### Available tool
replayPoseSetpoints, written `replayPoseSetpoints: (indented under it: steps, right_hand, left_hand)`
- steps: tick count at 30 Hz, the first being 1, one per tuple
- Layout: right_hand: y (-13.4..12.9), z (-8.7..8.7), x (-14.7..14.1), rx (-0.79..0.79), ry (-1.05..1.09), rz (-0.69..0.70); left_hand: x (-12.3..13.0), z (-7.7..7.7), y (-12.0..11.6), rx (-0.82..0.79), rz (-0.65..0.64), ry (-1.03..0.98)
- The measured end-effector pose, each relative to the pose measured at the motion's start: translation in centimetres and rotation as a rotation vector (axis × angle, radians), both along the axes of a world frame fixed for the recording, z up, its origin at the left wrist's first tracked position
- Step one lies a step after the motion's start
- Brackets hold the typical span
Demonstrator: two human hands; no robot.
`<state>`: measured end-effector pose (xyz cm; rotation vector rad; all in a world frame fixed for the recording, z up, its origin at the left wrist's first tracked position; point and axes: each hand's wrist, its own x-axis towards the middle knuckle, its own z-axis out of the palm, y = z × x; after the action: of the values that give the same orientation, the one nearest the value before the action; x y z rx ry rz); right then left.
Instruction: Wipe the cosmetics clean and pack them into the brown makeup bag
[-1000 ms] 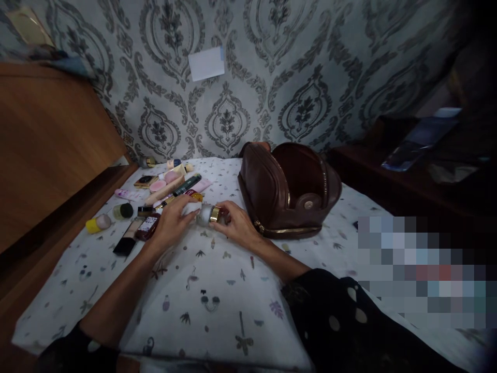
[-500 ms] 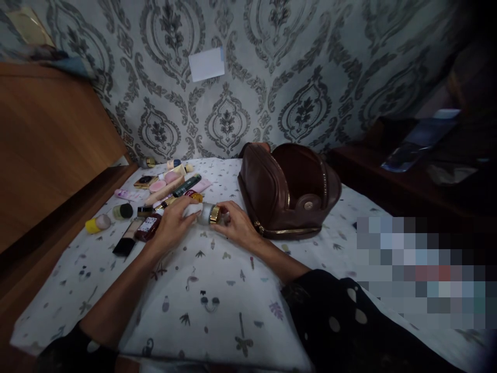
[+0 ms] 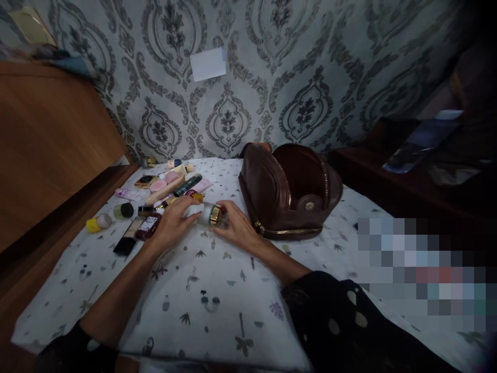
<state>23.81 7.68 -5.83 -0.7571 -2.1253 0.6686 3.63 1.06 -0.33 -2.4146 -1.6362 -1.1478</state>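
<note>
A small cosmetic jar (image 3: 215,215) with a gold lid and a pale, see-through body lies sideways between my two hands, low over the cloth. My left hand (image 3: 176,220) closes around its white end (image 3: 194,209); whether that end is part of the jar or a separate piece I cannot tell. At the gold lid, the fingers and thumb of my right hand (image 3: 238,228) curl around from the right. Just beyond my left hand lies an amber bottle (image 3: 196,197). A dark red bottle (image 3: 148,227) with a label and a black-capped bottle (image 3: 130,235) lie left of my wrist.
A brown leather cosmetic bag (image 3: 267,191) stands unzipped to the right. Several tubes and compacts, among them a dark green tube (image 3: 188,185) and a yellow-capped bottle (image 3: 98,223), spread at the left. A wooden panel (image 3: 54,140) borders the printed cloth (image 3: 209,280).
My right hand's fingers have shifted slightly around the gold lid, whose angle has turned a little. My left hand stays in place; bag and cosmetics have not moved.
</note>
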Motion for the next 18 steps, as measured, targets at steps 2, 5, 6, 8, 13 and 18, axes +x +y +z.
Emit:
replayPoseSetpoints:
  steps: [2,5,6,8,13,18]
  right_hand:
    - [0.0,0.0,0.1,-0.011,0.018,-0.001]
    - [-0.1,0.2,0.1,-0.031,0.047,-0.007]
    - [-0.1,0.3,0.1,-0.037,0.053,-0.010]
    - [0.0,0.3,0.0,-0.055,0.054,-0.019]
    - [0.1,0.1,-0.1,-0.106,0.053,-0.037]
    - [0.3,-0.1,-0.1,-0.065,0.067,-0.070]
  left_hand:
    - [0.5,-0.2,-0.2,-0.022,-0.053,0.008]
    - [1.0,-0.3,-0.5,-0.036,-0.109,0.038]
    - [1.0,-0.3,-0.5,-0.037,-0.108,0.045]
    - [0.7,-0.3,-0.4,-0.045,-0.083,0.049]
    - [-0.7,-0.4,0.3,-0.047,0.015,0.013]
    - [-1.0,-0.6,0.6,-0.057,-0.020,-0.008]
